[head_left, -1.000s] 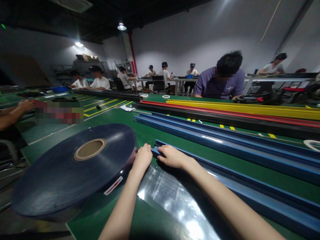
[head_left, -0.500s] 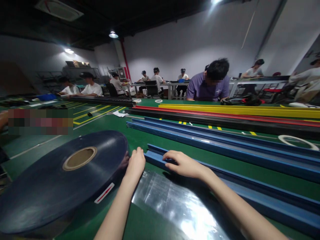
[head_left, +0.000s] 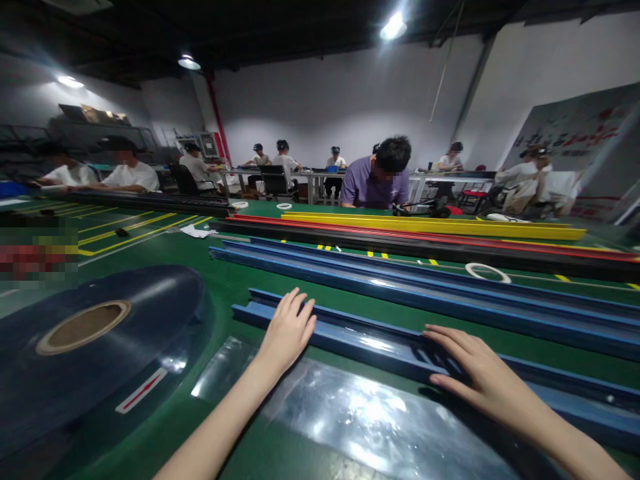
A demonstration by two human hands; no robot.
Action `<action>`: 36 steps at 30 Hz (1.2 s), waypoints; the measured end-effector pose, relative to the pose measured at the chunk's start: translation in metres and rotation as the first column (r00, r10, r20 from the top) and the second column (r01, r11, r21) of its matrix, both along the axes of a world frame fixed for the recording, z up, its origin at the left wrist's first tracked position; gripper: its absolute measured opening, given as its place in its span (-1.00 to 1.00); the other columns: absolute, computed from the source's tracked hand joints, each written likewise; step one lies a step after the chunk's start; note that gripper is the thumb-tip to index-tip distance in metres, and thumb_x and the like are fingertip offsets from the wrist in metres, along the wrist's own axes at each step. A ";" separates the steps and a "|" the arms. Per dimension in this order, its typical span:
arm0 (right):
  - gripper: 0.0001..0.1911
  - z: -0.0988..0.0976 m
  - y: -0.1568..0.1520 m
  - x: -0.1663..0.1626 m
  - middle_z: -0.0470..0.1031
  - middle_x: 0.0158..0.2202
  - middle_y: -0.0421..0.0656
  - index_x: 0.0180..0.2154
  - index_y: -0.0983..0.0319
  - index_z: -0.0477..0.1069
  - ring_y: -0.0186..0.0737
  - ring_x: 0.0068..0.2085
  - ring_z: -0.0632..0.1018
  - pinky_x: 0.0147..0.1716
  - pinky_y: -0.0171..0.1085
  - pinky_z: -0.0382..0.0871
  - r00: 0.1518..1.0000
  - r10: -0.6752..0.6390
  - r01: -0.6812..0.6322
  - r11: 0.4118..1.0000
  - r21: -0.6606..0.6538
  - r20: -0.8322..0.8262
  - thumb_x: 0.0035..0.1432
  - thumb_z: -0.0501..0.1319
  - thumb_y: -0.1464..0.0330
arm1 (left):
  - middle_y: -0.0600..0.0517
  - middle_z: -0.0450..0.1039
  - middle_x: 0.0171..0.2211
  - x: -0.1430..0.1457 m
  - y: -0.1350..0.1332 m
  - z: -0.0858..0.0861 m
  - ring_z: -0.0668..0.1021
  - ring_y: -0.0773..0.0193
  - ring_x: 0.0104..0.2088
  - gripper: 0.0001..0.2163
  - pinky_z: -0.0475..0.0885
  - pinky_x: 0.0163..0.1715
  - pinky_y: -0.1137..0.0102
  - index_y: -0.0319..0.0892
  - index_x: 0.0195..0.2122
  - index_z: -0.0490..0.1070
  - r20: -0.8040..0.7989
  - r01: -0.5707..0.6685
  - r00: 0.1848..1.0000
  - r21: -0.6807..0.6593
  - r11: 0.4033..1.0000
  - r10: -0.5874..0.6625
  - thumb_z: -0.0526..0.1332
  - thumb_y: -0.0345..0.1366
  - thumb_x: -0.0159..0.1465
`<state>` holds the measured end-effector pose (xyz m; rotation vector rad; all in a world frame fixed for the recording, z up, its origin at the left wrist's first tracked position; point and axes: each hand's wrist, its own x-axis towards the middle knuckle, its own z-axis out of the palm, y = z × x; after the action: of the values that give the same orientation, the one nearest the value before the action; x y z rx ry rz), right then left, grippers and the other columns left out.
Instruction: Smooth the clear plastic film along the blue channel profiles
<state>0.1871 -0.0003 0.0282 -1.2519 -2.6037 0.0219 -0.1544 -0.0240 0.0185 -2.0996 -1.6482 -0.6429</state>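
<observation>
A long blue channel profile lies across the green table in front of me. My left hand rests on it near its left end, fingers stretched out. Farther along the same profile, my right hand reaches over it, with the thumb at the near edge and the fingers toward the far edge. That hand is open, thumb and fingers apart. A transparent plastic film strip lies flat between me and the profile, passing under my left forearm. To my left is a large roll of film with a cardboard core.
Beyond lie more blue profiles, a black profile, a red one and a yellow one. A white ring lies among them. A person in a purple shirt bends over the far side; others sit behind.
My view has turned right. My right hand has moved right along the blue profile, and my left hand has moved from beside the roll onto the profile, its fingers now extended.
</observation>
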 end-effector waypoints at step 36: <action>-0.35 -0.006 0.009 0.036 0.28 0.03 -0.02 0.10 0.19 0.10 -0.09 0.01 0.32 -0.04 -0.12 0.17 0.988 -0.135 0.122 0.981 0.148 0.078 0.06 -0.09 -0.03 | -0.11 0.32 -0.10 0.082 0.053 0.005 0.36 0.14 -0.09 -0.38 0.19 -0.08 0.31 -0.15 0.04 0.19 -0.102 0.334 0.920 -0.302 0.893 -0.379 0.01 0.16 0.05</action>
<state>0.2232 0.0085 0.0226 -1.3946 -2.5387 -0.2438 -0.0728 0.0289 0.0239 -2.6200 -1.3370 -0.3467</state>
